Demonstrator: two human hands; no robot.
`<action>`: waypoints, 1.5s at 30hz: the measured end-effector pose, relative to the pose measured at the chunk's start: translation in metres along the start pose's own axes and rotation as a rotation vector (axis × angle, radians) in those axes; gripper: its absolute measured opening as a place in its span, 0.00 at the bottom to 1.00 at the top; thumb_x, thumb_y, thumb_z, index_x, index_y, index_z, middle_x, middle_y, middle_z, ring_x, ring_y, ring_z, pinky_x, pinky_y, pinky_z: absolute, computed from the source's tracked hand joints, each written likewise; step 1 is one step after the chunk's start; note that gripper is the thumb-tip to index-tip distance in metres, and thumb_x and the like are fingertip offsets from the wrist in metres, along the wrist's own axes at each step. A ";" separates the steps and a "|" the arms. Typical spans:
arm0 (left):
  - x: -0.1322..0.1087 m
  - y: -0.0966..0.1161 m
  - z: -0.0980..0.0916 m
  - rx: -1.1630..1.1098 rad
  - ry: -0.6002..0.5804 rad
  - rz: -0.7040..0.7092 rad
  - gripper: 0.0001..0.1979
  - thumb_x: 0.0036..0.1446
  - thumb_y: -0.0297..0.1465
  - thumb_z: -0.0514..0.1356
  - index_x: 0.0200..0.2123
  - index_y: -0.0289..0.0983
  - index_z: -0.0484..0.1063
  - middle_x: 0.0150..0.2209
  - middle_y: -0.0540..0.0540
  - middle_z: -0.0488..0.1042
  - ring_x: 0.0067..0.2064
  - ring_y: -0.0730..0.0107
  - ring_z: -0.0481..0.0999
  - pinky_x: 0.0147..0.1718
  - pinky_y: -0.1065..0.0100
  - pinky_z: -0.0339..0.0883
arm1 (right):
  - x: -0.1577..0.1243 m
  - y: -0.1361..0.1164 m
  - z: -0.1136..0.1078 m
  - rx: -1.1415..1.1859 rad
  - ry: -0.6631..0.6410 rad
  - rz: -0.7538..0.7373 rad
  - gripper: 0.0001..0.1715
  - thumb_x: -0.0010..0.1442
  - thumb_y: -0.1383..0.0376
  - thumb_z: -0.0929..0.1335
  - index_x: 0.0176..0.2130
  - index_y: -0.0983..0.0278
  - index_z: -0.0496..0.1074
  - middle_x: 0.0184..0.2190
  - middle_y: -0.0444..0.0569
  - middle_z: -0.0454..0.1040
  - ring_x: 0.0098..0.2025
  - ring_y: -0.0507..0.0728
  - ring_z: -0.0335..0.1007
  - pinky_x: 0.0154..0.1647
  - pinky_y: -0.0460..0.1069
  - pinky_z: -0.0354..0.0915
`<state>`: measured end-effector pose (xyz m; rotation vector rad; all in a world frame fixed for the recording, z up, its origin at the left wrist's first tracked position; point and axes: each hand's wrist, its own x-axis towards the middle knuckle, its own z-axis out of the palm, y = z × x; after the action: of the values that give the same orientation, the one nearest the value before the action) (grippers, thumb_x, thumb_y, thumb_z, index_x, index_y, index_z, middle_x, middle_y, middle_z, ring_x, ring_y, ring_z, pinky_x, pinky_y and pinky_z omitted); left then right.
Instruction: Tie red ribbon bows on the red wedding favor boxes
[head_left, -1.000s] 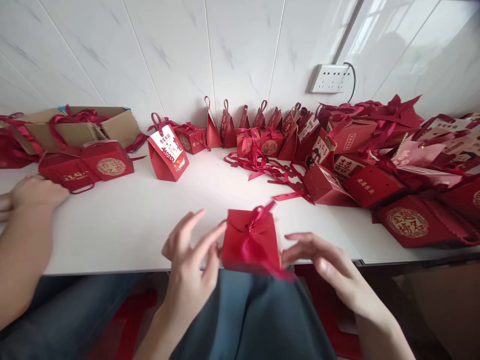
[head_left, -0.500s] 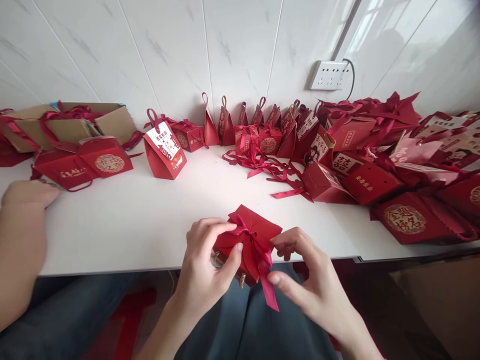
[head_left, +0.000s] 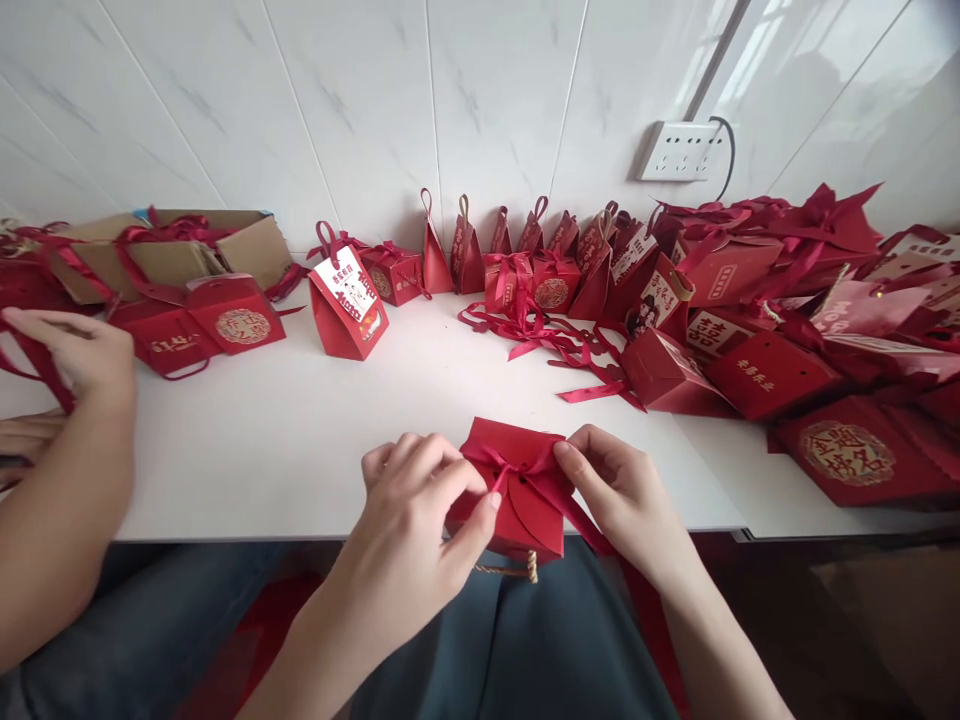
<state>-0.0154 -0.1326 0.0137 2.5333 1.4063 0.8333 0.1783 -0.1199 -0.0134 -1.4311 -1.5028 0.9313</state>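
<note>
**Small red box, ribbon pinched from both sides**

A small red box [head_left: 525, 512] of matte card, squarish with a rounded envelope flap, lies at the near edge of the smooth white table [head_left: 300, 440], between the person's hands and above the lap; a glossy satin ribbon [head_left: 517, 466] is knotted across its top, and a twisted gold cord [head_left: 517, 570] hangs below its front edge. The left hand [head_left: 420, 500] has its fingers curled, thumb and forefinger pinching the ribbon left of the knot; the right hand [head_left: 622, 490] pinches the ribbon just right of the knot, its tail running down past the wrist. At the far left a co-worker's hand [head_left: 86, 350] grips a dark red band [head_left: 37, 365] near a cardboard carton [head_left: 172, 255]; folded red boxes [head_left: 750, 320] crowd the right side below glossy marbled tiles.

Half a second before, the box sat tilted with one corner raised and the ribbon tail hung loose in front; now it lies squarer, the ribbon drawn sideways; the co-worker's hand, then flat, has lifted.
</note>
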 end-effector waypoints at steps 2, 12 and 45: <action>0.000 0.002 -0.006 -0.109 -0.116 0.046 0.07 0.58 0.30 0.55 0.27 0.39 0.68 0.33 0.49 0.69 0.38 0.68 0.68 0.42 0.63 0.55 | 0.004 0.003 0.003 0.007 -0.014 0.021 0.23 0.60 0.50 0.62 0.23 0.63 0.59 0.19 0.40 0.58 0.22 0.49 0.52 0.21 0.44 0.52; 0.029 -0.026 -0.005 -0.525 0.050 0.207 0.07 0.61 0.26 0.52 0.29 0.38 0.63 0.30 0.49 0.69 0.35 0.71 0.69 0.36 0.68 0.63 | -0.009 -0.002 -0.008 -0.034 -0.116 0.075 0.24 0.61 0.48 0.60 0.26 0.63 0.64 0.23 0.43 0.64 0.27 0.50 0.59 0.25 0.44 0.57; 0.048 -0.022 0.013 -0.286 -0.339 0.170 0.13 0.62 0.34 0.54 0.48 0.46 0.72 0.49 0.47 0.68 0.54 0.65 0.64 0.53 0.62 0.62 | -0.070 -0.002 -0.005 -0.009 -0.332 0.156 0.11 0.58 0.57 0.66 0.34 0.59 0.75 0.29 0.45 0.78 0.30 0.54 0.74 0.29 0.44 0.67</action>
<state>-0.0048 -0.0797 0.0138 2.4464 0.9116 0.5444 0.1816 -0.1897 -0.0150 -1.4685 -1.6498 1.3115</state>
